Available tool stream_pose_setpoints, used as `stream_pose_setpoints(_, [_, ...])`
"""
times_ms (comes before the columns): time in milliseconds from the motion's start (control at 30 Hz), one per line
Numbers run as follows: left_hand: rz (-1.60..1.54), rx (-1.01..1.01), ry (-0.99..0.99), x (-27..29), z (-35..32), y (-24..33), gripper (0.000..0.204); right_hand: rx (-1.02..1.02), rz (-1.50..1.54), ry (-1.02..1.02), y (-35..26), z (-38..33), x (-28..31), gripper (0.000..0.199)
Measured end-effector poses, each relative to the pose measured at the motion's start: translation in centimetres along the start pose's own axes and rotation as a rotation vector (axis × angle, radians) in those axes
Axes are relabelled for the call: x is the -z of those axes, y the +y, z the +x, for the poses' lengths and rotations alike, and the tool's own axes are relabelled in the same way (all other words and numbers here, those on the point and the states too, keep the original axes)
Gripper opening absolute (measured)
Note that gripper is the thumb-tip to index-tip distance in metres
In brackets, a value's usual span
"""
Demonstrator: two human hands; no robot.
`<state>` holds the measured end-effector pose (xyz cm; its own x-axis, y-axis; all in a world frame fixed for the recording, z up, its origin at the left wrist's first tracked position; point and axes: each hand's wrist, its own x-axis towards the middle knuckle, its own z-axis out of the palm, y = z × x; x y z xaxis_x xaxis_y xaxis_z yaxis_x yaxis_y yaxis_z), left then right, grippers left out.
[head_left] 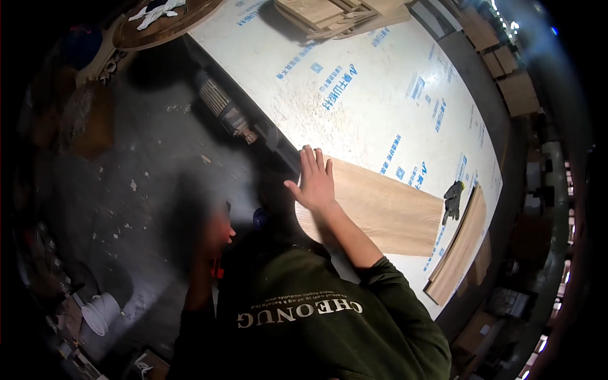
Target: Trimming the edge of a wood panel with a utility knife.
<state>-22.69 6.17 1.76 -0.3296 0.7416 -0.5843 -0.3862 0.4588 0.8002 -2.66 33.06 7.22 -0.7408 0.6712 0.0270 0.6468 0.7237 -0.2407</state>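
My right hand [315,180] lies flat, fingers spread, on the near left end of a light wooden panel [386,212] with a rounded corner. The panel rests on a large white table [380,95] covered in film with blue print. My left hand [214,237] hangs below the table edge over the floor, dark and blurred. Something red and something blue show close to it, but I cannot tell whether it holds anything. My dark green sweatshirt fills the lower middle of the view.
A black glove [453,199] lies at the panel's far end, beside a stack of thin wooden boards [459,253]. More wood pieces [329,16] sit at the table's far side. A ribbed motor [225,111] hangs at the table edge. A white bucket [101,313] stands on the concrete floor.
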Motion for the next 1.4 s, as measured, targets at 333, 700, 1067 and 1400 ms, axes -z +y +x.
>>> stream_pose_setpoints(333, [0.139,0.177,0.034,-2.9,-0.4,4.2,0.038,-0.124,0.015,-0.004,-1.7,0.5,-0.1,0.081])
stream_pose_setpoints(700, [1.014,-0.442,-0.063,-12.1,4.5,9.4,0.022,-0.217,0.200,0.317,3.2,-6.3,1.1,0.043])
stream_pose_setpoints(1067, [1.274,-0.721,0.039,-14.4,9.0,11.8,0.020,-0.186,0.274,0.320,3.8,-5.9,1.5,0.035])
stream_pose_setpoints(1400, [1.343,-0.748,0.099,-15.0,10.4,11.6,0.017,-0.195,0.260,0.307,3.6,-6.1,1.4,0.035])
